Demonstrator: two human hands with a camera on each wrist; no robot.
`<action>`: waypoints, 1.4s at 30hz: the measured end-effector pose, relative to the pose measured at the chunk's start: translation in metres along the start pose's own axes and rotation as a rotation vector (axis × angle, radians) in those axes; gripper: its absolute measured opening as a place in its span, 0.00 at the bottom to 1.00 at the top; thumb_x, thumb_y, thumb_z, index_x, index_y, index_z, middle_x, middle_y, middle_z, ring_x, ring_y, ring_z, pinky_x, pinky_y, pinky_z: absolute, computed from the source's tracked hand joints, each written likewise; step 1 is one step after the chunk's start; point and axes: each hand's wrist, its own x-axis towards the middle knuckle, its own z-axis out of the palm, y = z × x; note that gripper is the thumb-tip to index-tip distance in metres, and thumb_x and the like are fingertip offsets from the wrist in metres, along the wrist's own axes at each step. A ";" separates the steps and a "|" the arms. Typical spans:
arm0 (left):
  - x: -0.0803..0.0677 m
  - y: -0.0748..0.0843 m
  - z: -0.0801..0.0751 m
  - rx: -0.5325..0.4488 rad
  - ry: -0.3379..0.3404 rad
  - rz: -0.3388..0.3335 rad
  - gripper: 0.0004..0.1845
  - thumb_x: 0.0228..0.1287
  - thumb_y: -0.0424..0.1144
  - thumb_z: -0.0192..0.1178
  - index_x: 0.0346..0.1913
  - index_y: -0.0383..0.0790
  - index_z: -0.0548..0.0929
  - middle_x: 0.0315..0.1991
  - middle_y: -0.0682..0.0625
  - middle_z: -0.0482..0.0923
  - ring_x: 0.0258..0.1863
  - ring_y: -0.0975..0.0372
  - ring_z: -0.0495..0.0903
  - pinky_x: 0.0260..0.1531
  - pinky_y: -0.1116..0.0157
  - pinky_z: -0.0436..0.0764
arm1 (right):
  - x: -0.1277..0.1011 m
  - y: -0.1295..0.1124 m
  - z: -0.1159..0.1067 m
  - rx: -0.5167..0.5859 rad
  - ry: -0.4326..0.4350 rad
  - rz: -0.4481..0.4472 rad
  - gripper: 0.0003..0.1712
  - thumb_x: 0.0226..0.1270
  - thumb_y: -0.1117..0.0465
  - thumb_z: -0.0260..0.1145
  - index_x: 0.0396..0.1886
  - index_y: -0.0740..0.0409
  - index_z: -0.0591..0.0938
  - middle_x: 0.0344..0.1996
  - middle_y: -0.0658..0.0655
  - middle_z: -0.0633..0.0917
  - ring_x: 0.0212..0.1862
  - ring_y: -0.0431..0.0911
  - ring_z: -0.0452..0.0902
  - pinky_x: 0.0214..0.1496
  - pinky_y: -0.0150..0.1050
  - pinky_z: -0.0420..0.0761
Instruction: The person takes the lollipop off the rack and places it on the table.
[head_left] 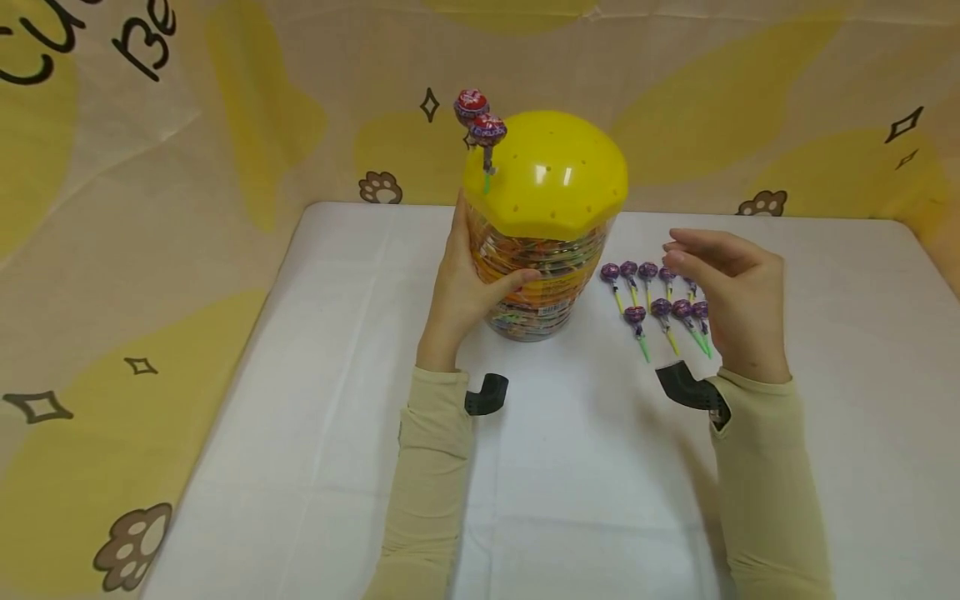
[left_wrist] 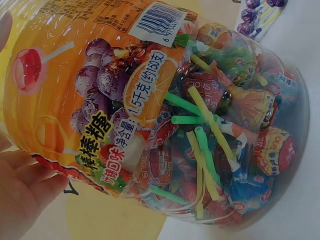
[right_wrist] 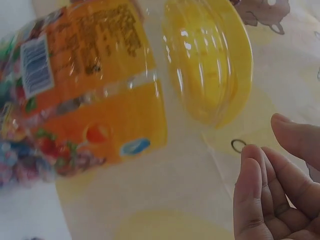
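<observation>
A clear ribbed jar of wrapped lollipops, with an orange label, stands upright on the table. Its domed yellow lid is dotted with small holes. Two purple-and-red lollipops stick up at the lid's left side, one behind the other. My left hand grips the jar's left side, thumb across the front. To the right of the jar, my right hand hovers over loose lollipops, holding nothing. Its fingers are loosely bent in the right wrist view, thumb apart from them.
Several purple lollipops with green or yellow sticks lie in two rows right of the jar, partly hidden by my right hand. A white cloth covers the table. Behind it hangs a yellow-patterned backdrop with paw prints.
</observation>
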 end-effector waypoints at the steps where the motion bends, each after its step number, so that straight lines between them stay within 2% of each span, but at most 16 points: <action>1: 0.000 0.000 0.000 0.004 0.001 -0.005 0.62 0.49 0.47 0.73 0.75 0.58 0.34 0.74 0.58 0.43 0.71 0.64 0.51 0.69 0.57 0.55 | 0.000 0.000 0.003 0.000 -0.002 0.001 0.15 0.54 0.77 0.68 0.43 0.78 0.81 0.33 0.62 0.86 0.36 0.51 0.82 0.43 0.34 0.83; 7: 0.000 0.000 0.000 0.014 -0.002 -0.024 0.63 0.49 0.48 0.73 0.75 0.55 0.34 0.75 0.57 0.41 0.72 0.64 0.47 0.70 0.56 0.52 | 0.003 -0.002 0.022 0.090 -0.043 -0.024 0.13 0.54 0.79 0.66 0.42 0.79 0.81 0.32 0.63 0.86 0.35 0.52 0.81 0.42 0.36 0.83; 16: 0.000 0.000 0.000 0.010 -0.007 -0.038 0.63 0.49 0.49 0.73 0.75 0.54 0.34 0.75 0.57 0.40 0.72 0.65 0.46 0.70 0.56 0.51 | 0.005 -0.010 0.053 0.118 -0.054 -0.055 0.13 0.54 0.78 0.67 0.41 0.77 0.82 0.35 0.63 0.86 0.37 0.53 0.80 0.42 0.36 0.83; 21: 0.000 0.001 0.000 0.016 -0.003 -0.049 0.63 0.49 0.48 0.73 0.75 0.53 0.34 0.75 0.56 0.41 0.72 0.63 0.47 0.70 0.55 0.53 | 0.008 -0.019 0.073 0.068 -0.068 -0.079 0.13 0.54 0.76 0.68 0.41 0.74 0.83 0.36 0.62 0.86 0.40 0.54 0.80 0.45 0.36 0.82; 29: 0.000 0.002 0.000 0.028 -0.005 -0.085 0.62 0.50 0.49 0.72 0.75 0.57 0.34 0.75 0.57 0.43 0.71 0.60 0.50 0.69 0.52 0.55 | 0.016 -0.035 0.108 -0.007 -0.108 -0.109 0.12 0.53 0.75 0.70 0.40 0.67 0.85 0.36 0.61 0.85 0.41 0.52 0.81 0.50 0.37 0.81; 35: 0.000 0.002 -0.001 0.044 -0.018 -0.118 0.61 0.50 0.52 0.71 0.74 0.60 0.33 0.75 0.57 0.42 0.71 0.59 0.50 0.69 0.53 0.54 | 0.026 -0.037 0.131 -0.071 -0.150 -0.158 0.12 0.54 0.74 0.70 0.40 0.67 0.85 0.36 0.60 0.85 0.40 0.51 0.81 0.52 0.40 0.80; 37: 0.000 0.002 -0.001 0.050 -0.018 -0.124 0.61 0.50 0.52 0.71 0.75 0.60 0.33 0.75 0.57 0.43 0.71 0.60 0.51 0.70 0.55 0.53 | 0.028 -0.036 0.137 -0.083 -0.161 -0.145 0.13 0.54 0.74 0.70 0.41 0.67 0.85 0.37 0.59 0.85 0.41 0.50 0.81 0.53 0.40 0.80; 42: 0.000 0.003 -0.002 0.053 -0.012 -0.120 0.61 0.50 0.51 0.71 0.75 0.58 0.34 0.75 0.57 0.43 0.71 0.61 0.50 0.70 0.58 0.52 | 0.033 -0.033 0.149 -0.154 -0.166 -0.187 0.14 0.54 0.73 0.70 0.42 0.70 0.84 0.39 0.60 0.85 0.41 0.48 0.81 0.52 0.39 0.80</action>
